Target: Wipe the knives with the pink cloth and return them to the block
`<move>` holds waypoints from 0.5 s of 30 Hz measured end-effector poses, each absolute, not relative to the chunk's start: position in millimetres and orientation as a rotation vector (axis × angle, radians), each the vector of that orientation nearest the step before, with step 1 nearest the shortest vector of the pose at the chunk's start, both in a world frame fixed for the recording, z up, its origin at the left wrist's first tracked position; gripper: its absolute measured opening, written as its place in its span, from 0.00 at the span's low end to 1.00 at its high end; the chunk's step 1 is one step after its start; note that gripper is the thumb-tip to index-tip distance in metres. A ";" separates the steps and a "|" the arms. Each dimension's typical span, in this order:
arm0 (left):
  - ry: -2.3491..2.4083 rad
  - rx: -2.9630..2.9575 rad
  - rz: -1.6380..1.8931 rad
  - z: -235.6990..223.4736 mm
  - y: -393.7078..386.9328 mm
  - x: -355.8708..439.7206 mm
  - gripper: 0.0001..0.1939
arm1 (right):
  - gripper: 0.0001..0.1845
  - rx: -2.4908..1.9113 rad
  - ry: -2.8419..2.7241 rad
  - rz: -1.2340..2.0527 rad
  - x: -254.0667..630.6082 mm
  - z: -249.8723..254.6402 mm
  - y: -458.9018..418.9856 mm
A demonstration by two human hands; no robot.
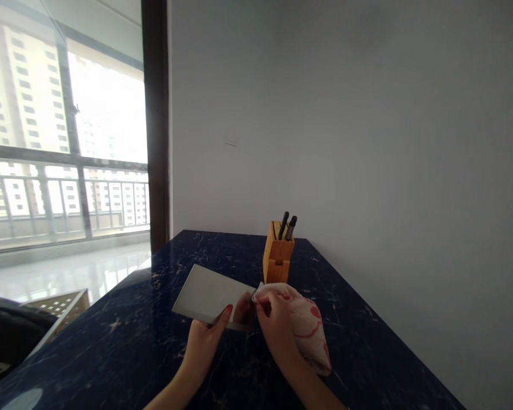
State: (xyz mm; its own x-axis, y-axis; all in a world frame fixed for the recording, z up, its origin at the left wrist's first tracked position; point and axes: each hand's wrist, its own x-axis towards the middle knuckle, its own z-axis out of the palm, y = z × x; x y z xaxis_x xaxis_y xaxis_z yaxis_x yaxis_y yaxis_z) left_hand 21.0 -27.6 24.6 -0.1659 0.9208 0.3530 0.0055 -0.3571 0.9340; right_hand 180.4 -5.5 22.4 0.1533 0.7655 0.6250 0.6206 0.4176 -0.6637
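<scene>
A broad, shiny cleaver (209, 293) is tilted above the dark table, its blade mirroring part of a hand. My left hand (207, 336) grips the blade's near edge, thumb lying on the flat face. At the right end of the blade, my right hand (277, 319) pinches a white and pink-red patterned cloth (308, 322). The cloth hangs to the right over my wrist. The cleaver's handle cannot be made out. Just behind the cloth stands a wooden knife block (277, 256) with black-handled tools (287, 226) in its top slots.
The dark blue marbled table (162, 347) runs back to a grey wall (346, 142). At the lower left, a perforated light-coloured chair or rack (62, 307) with dark fabric (12, 336) stands beside the table. Large windows (106, 114) fill the left.
</scene>
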 end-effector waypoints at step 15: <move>1.131 1.284 1.621 17.2 -21.4 13.8 0.17 | 0.06 -1.233 -1.492 0.362 187.7 15.5 2.3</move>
State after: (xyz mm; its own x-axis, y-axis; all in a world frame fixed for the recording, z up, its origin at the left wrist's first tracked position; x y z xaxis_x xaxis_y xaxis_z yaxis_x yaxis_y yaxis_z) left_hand 13.8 -21.4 17.2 -0.2008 0.9324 0.3007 -0.0397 -0.3144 0.9485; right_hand 187.7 2.3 15.5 0.1562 0.8278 0.5388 0.4889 0.4092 -0.7704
